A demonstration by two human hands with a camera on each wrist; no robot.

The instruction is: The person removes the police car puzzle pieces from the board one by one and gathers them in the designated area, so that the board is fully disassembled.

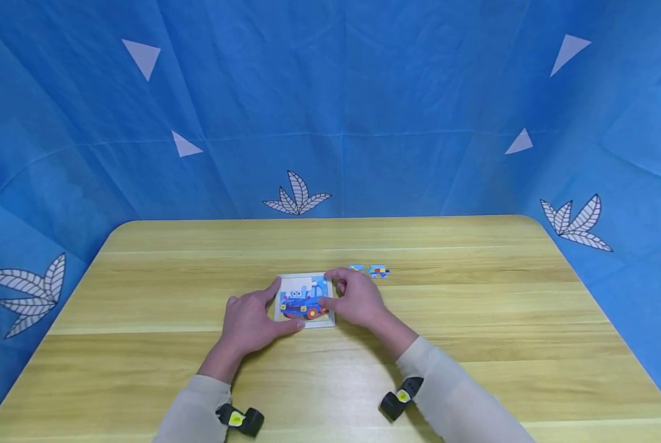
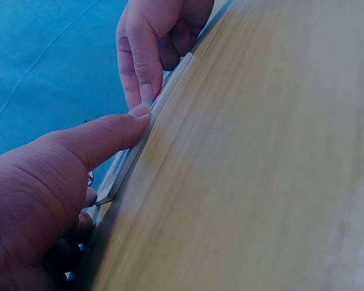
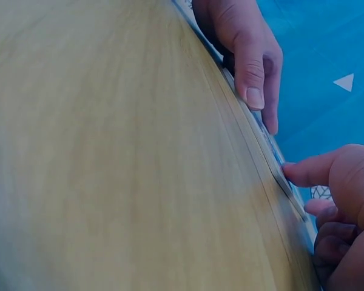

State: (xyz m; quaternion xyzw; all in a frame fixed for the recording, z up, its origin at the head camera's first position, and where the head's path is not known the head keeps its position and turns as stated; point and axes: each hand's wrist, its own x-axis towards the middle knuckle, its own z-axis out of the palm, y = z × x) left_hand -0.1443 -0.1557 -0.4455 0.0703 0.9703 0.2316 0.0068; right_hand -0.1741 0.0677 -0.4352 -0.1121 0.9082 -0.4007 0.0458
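Puzzle tray (image 1: 304, 300) flat on the worktop (image 1: 474, 320), near the middle, a touch toward the near edge. Roughly square, so no real long axis; edges about parallel to the worktop edges. Blue train picture mostly assembled inside the pale frame.

Left hand (image 1: 250, 320) on the tray's left side: thumb tip pressed against the near edge, index finger laid up along the left edge toward the far corner. Fingers fairly straight, bracing rather than wrapping. Confirmed in the left wrist view, thumb (image 2: 118, 130) flat against the tray rim (image 2: 130, 160).

Right hand (image 1: 355, 298) on the tray's right side, fingers curled down over the right part of the picture, tips on or at a piece near the right edge. Cannot tell from the head view whether a piece is pinched or only pressed; in the right wrist view the index finger (image 3: 306, 171) points at the tray's thin edge (image 3: 279, 170), remaining fingers tucked under.

Tray directly between the two hands, both touching it; neither nearer than the other.

Loose pieces (image 1: 372, 271) lying just beyond the right hand, behind the tray's far right corner and apart from it. Right hand clearly closer to these; left hand well apart from them, with the tray between.

Blue backdrop (image 1: 330, 111) behind.
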